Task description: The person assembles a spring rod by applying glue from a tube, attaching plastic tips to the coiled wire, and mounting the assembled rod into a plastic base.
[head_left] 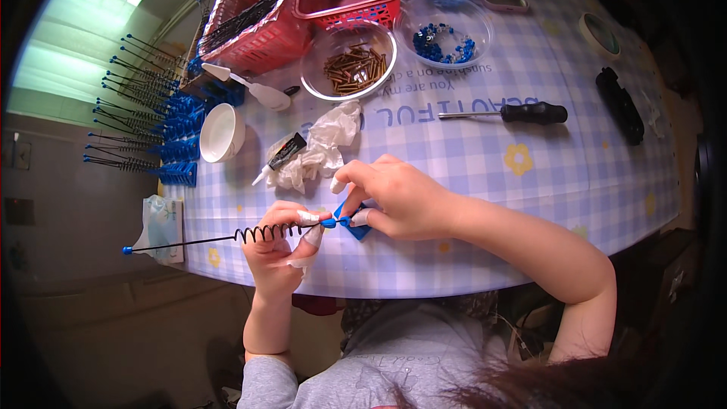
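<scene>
My left hand [282,246] pinches a black spiral-wound rod [261,233] near its right end. A blue knob [127,251] caps the rod's far left tip. At the other end sits a small blue plastic piece [329,223], right at my left fingertips. My right hand [394,197] is closed with thumb and fingers on a blue plastic bracket [362,232], which meets the rod's end between the two hands. How the two parts join is too small to tell. White tape wraps several fingertips on both hands.
Beyond my hands lie a glue tube [286,153], crumpled tissue [333,136] and a white cup [222,133]. A bowl of brass-coloured screws [356,68], a bowl of blue parts [447,42] and red baskets [254,11] stand farther back. Finished-looking coiled rods [144,106] line the left; a screwdriver [522,113] lies right.
</scene>
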Demonstrator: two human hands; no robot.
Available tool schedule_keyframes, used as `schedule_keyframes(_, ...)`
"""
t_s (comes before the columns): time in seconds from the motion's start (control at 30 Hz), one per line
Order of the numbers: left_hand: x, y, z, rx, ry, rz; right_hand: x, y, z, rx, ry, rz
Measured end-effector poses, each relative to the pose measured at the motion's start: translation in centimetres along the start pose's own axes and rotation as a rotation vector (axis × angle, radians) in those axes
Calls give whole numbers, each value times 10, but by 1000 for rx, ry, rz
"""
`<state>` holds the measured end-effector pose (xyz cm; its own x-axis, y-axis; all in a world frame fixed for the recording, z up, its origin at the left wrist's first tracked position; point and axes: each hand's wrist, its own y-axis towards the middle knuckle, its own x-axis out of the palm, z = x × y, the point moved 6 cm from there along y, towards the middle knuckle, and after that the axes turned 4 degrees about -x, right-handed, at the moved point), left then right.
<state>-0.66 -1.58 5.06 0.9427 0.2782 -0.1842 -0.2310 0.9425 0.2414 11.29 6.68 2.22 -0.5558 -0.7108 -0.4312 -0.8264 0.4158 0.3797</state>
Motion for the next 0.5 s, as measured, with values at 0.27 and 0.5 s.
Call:
schedule_keyframes(0.27,-6,-2,-5,-23,-33,13,0,0,3,37,1,-31)
schedule_keyframes(0.5,-2,1,-2,-11,-23,16,0,0,1,32,6,-28)
